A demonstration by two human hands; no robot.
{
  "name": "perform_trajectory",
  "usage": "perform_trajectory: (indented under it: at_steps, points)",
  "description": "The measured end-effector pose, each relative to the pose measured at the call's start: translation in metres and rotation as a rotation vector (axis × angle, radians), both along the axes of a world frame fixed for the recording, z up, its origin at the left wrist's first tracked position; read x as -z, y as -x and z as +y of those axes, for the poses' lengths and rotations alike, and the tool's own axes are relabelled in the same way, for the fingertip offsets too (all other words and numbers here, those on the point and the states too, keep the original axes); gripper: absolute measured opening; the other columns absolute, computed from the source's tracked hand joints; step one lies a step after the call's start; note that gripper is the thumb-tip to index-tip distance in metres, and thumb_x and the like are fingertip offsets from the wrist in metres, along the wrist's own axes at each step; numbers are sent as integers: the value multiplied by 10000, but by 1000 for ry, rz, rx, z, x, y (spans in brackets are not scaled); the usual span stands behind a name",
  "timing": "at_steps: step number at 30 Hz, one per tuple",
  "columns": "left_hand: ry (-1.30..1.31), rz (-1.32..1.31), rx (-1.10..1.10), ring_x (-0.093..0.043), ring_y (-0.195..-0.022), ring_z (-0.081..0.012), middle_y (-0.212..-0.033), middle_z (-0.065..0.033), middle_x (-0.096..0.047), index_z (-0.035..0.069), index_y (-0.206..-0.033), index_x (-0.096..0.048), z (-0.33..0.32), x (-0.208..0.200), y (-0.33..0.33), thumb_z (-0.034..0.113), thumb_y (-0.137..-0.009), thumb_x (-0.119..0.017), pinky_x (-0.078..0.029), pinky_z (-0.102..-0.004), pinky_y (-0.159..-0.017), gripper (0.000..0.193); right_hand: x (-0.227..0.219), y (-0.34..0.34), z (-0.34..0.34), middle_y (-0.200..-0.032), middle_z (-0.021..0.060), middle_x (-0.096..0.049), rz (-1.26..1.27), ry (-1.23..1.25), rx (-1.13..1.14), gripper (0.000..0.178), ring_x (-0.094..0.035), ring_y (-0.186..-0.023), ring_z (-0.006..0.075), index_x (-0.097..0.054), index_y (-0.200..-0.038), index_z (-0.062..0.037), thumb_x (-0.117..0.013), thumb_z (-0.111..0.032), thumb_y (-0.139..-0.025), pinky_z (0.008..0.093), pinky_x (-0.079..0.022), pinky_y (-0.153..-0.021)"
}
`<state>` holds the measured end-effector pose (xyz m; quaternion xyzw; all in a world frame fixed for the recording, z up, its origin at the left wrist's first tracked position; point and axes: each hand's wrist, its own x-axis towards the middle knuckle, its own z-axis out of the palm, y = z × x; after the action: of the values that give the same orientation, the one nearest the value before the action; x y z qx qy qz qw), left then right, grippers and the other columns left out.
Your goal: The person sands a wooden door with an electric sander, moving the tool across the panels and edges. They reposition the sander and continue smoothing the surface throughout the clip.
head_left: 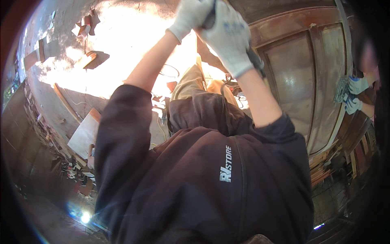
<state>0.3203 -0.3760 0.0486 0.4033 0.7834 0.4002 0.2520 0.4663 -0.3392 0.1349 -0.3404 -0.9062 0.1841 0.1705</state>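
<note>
Both of my hands wear white gloves and reach up to the top edge of the view. My left hand (191, 17) is closed around a dark tool (209, 19), part of which runs out of the picture. Close beside it, my right hand (229, 38) grips the same dark tool, with its fingers wrapped over it. A black part sticks out past the right wrist, near the panelled wooden door (290, 73). The tool's kind is hidden by the gloves and the picture's edge.
At the far right, another person's gloved hands (355, 91) hold a greyish pad at the door's edge. Wood offcuts (97, 59) lie on the sunlit ground to the left. A pale board (83, 134) leans beside my left arm. Cables (168, 71) lie near my legs.
</note>
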Motion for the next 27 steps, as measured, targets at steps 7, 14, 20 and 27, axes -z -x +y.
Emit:
perform_trajectory:
  at_steps: [7, 14, 20, 27]
  points:
    - [-107, 735, 442, -608, -970, -381, -1012, -202, -626, 48, -959, -615, 20, 46, 31, 175, -866, -576, -512, -429, -850, 163, -7, 0, 11, -1026, 166, -660, 10, 49, 70, 511, -664, -945, 340, -549, -1108, -65, -769, -363, -756, 446, -539, -813]
    - [54, -277, -11, -653, -889, -408, -914, -234, -673, 20, -923, -647, -41, -74, -213, 258, -905, -516, -515, -441, -816, 272, -16, -186, -65, -1025, 99, -618, -80, 66, 163, 643, -621, -977, 286, -536, -1107, -105, -833, -447, -651, 411, -504, -846]
    - [106, -297, 164, -629, -967, -431, -977, -234, -666, 7, -987, -644, -93, -86, -376, 205, -922, -526, -500, -475, -871, 240, -25, -357, -127, -1192, 127, -616, -142, 112, 255, 811, -599, -1096, 327, -515, -1281, -76, -852, -386, -612, 447, -478, -941]
    - [106, -396, 379, -618, -963, -387, -956, -188, -635, 67, -1012, -594, -115, -97, -466, 236, -951, -509, -480, -502, -825, 199, -15, -470, -166, -1253, 164, -594, -285, 101, 341, 877, -591, -1133, 349, -495, -1339, -65, -866, -392, -615, 454, -473, -965]
